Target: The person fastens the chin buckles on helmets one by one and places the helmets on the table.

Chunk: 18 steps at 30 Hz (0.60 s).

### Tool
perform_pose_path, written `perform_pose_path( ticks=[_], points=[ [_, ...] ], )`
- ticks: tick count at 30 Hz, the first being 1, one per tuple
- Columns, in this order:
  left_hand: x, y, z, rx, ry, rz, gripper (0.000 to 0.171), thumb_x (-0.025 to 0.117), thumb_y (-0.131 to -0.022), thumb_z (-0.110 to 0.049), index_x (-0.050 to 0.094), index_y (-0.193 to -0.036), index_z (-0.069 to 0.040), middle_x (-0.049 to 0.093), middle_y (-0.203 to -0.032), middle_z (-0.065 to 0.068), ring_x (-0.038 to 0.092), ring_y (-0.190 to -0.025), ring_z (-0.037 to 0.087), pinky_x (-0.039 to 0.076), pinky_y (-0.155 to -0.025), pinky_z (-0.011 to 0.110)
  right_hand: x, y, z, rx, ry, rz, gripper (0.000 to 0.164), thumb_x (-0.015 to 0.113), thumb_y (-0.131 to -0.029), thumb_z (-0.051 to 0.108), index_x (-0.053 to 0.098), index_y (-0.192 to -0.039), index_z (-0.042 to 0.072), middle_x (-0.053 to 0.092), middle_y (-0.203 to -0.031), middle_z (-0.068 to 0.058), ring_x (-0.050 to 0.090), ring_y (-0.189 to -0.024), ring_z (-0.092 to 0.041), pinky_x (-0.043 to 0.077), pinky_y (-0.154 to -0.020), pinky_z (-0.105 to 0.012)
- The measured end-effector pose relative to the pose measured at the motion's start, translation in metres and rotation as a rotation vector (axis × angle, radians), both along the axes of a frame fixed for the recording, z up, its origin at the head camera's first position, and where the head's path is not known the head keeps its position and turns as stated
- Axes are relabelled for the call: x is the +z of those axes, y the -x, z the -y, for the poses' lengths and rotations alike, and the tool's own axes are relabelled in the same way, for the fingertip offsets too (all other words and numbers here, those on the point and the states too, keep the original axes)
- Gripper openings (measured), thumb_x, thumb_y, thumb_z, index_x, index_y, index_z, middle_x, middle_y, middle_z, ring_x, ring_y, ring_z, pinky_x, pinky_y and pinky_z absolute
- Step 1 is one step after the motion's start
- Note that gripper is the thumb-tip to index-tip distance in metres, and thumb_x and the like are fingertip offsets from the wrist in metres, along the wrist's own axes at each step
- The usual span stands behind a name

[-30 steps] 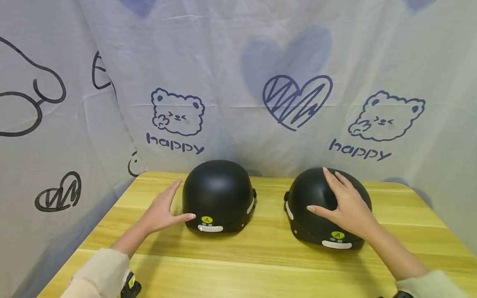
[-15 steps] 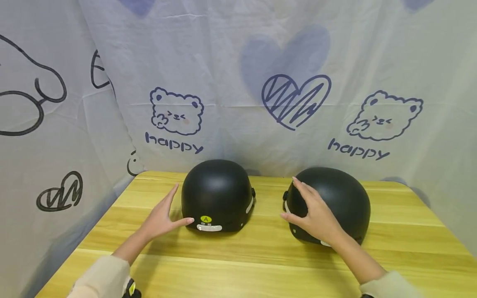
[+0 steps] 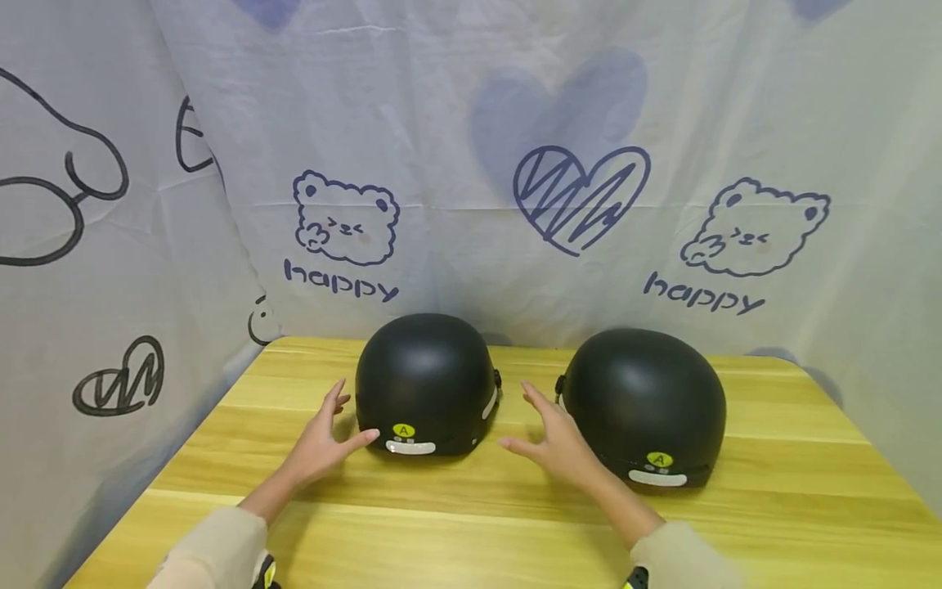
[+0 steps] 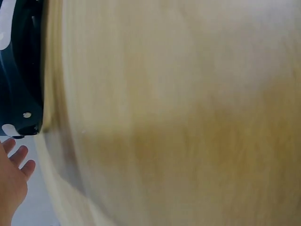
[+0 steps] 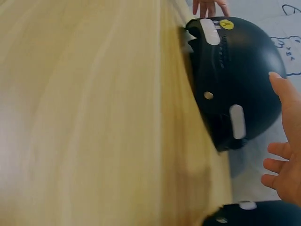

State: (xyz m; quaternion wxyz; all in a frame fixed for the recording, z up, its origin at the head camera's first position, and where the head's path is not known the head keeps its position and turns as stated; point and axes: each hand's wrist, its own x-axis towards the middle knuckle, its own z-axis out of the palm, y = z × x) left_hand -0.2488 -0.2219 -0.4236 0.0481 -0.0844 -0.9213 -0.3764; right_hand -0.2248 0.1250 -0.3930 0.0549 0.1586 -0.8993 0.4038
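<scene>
Two matte black helmets rest on the wooden table, each with a yellow "A" sticker and a white reflective strip. At the left side of the left helmet (image 3: 427,380) is my left hand (image 3: 320,442), fingers spread. Its thumb overlaps the helmet's lower edge in the head view; whether it touches I cannot tell. My right hand (image 3: 562,446) hangs in the gap between the helmets, thumb and fingers apart, holding nothing. The right helmet (image 3: 655,401) is just right of it. In the right wrist view, my right hand (image 5: 289,136) is beside the left helmet (image 5: 249,70).
The wooden table (image 3: 441,532) reaches back to a hanging white cloth (image 3: 456,147) printed with hearts, bears and "happy". A similar cloth hangs at the left. Dark wrist devices sit at both sleeves.
My right hand has moved left, from in front of the right helmet into the gap between the helmets. The left hand stays beside the left helmet, its fingers bending slightly. Both helmets stay put.
</scene>
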Motion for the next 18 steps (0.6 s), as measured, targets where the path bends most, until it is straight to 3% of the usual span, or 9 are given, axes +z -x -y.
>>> perform_pose_path(
  ticks=[6, 18],
  points=[
    [-0.008, 0.003, -0.002, 0.021, -0.034, 0.019, 0.097, 0.068, -0.080, -0.043, 0.008, -0.149, -0.010, 0.037, -0.143, 0.025, 0.036, -0.130, 0.043, 0.030, -0.103, 0.062, -0.022, 0.007, 0.021, -0.039, 0.154, 0.043, 0.086, 0.077, -0.076, 0.030, 0.031, -0.143, 0.002, 0.049, -0.132, -0.027, 0.045, -0.124, -0.042, 0.038, -0.100, -0.057],
    [-0.009, 0.008, -0.004, 0.028, -0.037, 0.066, 0.100, 0.068, -0.080, -0.044, 0.005, -0.149, -0.008, 0.035, -0.143, 0.027, 0.037, -0.129, 0.044, 0.028, -0.105, 0.061, -0.051, 0.017, 0.050, -0.069, 0.248, 0.058, 0.094, 0.080, -0.072, 0.027, 0.027, -0.143, -0.001, 0.046, -0.132, -0.032, 0.048, -0.122, -0.042, 0.040, -0.100, -0.052]
  ],
)
